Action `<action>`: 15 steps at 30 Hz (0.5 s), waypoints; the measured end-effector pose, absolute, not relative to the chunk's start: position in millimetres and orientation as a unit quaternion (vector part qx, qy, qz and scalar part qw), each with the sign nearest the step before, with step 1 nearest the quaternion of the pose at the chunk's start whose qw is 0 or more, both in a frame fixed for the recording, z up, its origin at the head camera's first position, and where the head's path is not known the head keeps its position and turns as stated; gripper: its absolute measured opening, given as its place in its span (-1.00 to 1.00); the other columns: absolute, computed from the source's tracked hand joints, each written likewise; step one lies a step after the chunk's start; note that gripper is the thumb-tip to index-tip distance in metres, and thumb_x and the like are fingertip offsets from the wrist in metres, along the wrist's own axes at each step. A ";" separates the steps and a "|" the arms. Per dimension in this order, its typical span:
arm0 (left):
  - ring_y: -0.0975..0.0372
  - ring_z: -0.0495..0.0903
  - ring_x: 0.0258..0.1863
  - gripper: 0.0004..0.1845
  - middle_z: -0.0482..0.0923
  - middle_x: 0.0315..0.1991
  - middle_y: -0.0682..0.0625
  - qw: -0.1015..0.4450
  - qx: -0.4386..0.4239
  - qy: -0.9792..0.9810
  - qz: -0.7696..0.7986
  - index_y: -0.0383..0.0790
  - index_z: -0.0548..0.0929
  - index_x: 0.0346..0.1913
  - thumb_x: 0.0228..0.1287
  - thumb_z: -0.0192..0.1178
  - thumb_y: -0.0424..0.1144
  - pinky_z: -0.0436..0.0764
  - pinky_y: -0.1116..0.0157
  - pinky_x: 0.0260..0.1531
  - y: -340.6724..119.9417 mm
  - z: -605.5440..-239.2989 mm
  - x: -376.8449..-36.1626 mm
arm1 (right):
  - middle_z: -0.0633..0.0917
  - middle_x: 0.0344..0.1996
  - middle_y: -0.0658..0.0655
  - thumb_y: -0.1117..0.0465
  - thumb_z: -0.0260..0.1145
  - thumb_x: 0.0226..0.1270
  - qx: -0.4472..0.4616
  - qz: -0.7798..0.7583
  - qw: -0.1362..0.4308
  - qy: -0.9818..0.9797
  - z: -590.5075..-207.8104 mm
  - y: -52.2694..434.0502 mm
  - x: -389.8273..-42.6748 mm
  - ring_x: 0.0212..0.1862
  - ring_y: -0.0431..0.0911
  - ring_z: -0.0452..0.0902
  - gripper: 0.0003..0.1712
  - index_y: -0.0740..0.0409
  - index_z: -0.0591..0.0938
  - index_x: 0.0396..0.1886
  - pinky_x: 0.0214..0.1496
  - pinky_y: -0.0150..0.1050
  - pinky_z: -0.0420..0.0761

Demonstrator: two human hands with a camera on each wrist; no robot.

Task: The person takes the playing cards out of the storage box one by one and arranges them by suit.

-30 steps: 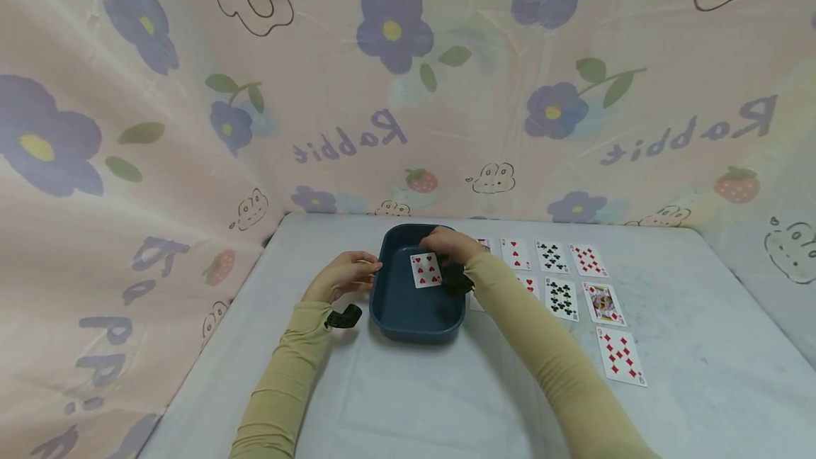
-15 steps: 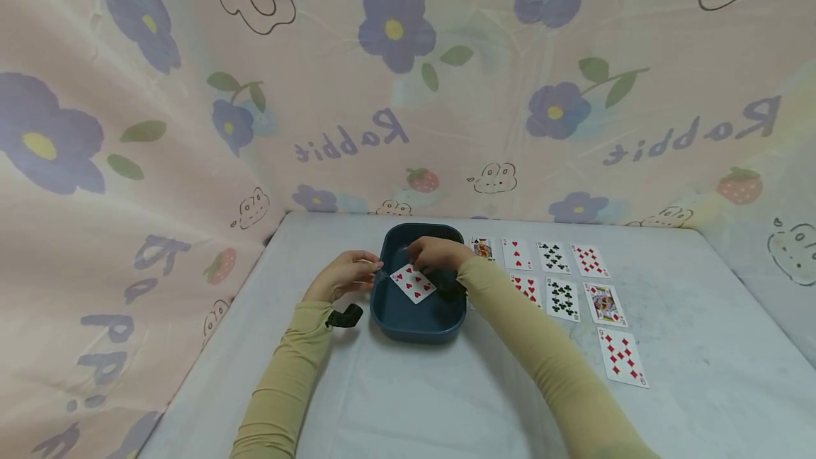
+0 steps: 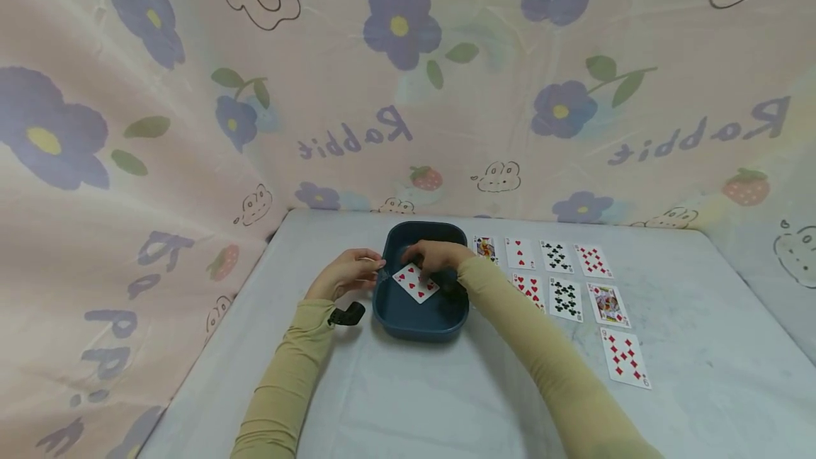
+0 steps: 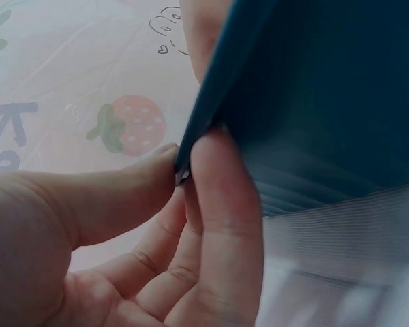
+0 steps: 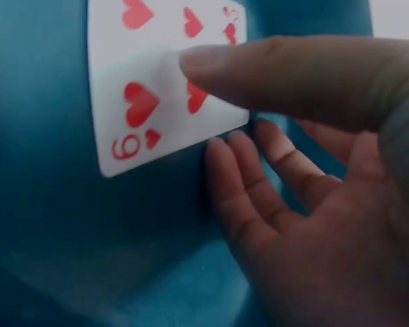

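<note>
Nearest the viewer, two forearms in tan sleeves reach forward over the pale surface (image 3: 446, 388) toward a dark blue tray (image 3: 414, 321) that sits just left of the middle. At the tray's left rim the left hand (image 3: 344, 273) pinches the wall between thumb and forefinger; the left wrist view shows the thin blue edge clamped there, thumb outside and fingers inside. Inside the tray the right hand (image 3: 436, 256) holds a nine of hearts (image 3: 416, 282) face up and tilted: the right wrist view shows the thumb laid across the card's face with the other fingers loosely spread beneath its edge, so the card is lightly pinched rather than gripped hard, low over the tray floor; whether a corner touches the floor I cannot tell. Such a card looks very light, thin, flexible and smooth, likely to slip or bend under pressure, so a gentle pinch near one edge or corner suits it best. A small black object (image 3: 346, 314) lies on the surface just left of the tray. To the right, well apart from the tray, face-up playing cards (image 3: 564, 298) lie in short rows. Beyond, a pink curtain (image 3: 408, 91) printed with flowers and rabbits closes the scene.
</note>
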State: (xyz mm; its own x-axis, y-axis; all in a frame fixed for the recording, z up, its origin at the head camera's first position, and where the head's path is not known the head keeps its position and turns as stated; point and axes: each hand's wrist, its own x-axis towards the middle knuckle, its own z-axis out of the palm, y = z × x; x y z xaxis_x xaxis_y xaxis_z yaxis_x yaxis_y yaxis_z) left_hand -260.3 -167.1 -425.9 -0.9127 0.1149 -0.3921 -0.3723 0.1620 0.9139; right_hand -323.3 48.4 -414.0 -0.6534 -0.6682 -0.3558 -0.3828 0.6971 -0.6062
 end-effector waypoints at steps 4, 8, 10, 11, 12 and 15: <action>0.21 0.56 -0.41 -0.78 0.56 -0.19 -0.19 0.190 -0.088 0.737 0.643 -0.31 0.54 -0.07 0.30 0.25 -0.28 0.62 0.36 -0.44 -166.6 -425.4 -261.5 | 0.44 0.10 0.10 0.37 0.48 0.06 -0.293 -0.210 0.271 0.892 -413.4 46.9 -321.7 0.01 -0.02 0.39 -0.36 -0.02 0.55 0.18 0.14 -0.11 0.43; 0.21 0.56 -0.40 -0.77 0.57 -0.23 -0.16 0.190 -0.089 0.738 0.641 -0.31 0.54 -0.06 0.30 0.25 -0.27 0.62 0.35 -0.42 -166.3 -426.2 -261.8 | 0.39 0.08 0.08 0.32 0.50 0.04 -0.274 -0.181 0.261 0.908 -413.1 44.0 -318.5 0.02 -0.02 0.36 -0.39 -0.06 0.55 0.13 0.13 -0.09 0.42; 0.21 0.56 -0.41 -0.76 0.57 -0.26 -0.14 0.189 -0.089 0.740 0.640 -0.31 0.54 -0.06 0.31 0.24 -0.27 0.62 0.35 -0.42 -166.1 -426.8 -261.9 | 0.40 0.06 0.08 0.31 0.52 0.01 -0.266 -0.176 0.256 0.912 -413.8 42.3 -317.8 0.01 -0.02 0.36 -0.41 -0.06 0.56 0.08 0.12 -0.08 0.43; 0.22 0.56 -0.41 -0.76 0.56 -0.27 -0.12 0.189 -0.091 0.739 0.640 -0.31 0.54 -0.06 0.31 0.25 -0.27 0.62 0.35 -0.42 -166.0 -427.0 -262.0 | 0.40 0.04 0.08 0.31 0.52 0.00 -0.264 -0.173 0.254 0.915 -414.0 41.6 -317.3 0.00 -0.01 0.37 -0.42 -0.05 0.56 0.06 0.11 -0.09 0.44; 0.22 0.56 -0.42 -0.77 0.56 -0.29 -0.11 0.189 -0.092 0.739 0.640 -0.31 0.54 -0.06 0.31 0.25 -0.27 0.62 0.35 -0.43 -166.1 -427.1 -262.0 | 0.40 0.02 0.08 0.31 0.52 -0.01 -0.261 -0.171 0.252 0.916 -414.2 40.9 -317.0 -0.01 -0.01 0.37 -0.44 -0.04 0.56 0.03 0.10 -0.09 0.45; 0.22 0.56 -0.42 -0.78 0.55 -0.32 -0.09 0.187 -0.092 0.740 0.639 -0.31 0.54 -0.07 0.31 0.24 -0.27 0.61 0.36 -0.44 -166.1 -426.4 -261.4 | 0.42 -0.05 0.10 0.30 0.53 -0.01 -0.249 -0.172 0.247 0.921 -413.9 39.6 -316.2 -0.06 -0.01 0.38 -0.47 0.01 0.54 -0.02 0.06 -0.09 0.48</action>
State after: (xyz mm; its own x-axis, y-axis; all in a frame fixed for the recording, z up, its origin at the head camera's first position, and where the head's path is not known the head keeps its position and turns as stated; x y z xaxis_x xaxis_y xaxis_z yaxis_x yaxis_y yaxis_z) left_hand -261.4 -166.1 -426.4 -0.9134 0.1023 -0.3940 -0.3749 0.1663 0.9121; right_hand -316.2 39.6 -413.9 -0.7541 -0.5438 -0.3684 -0.3740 0.8165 -0.4397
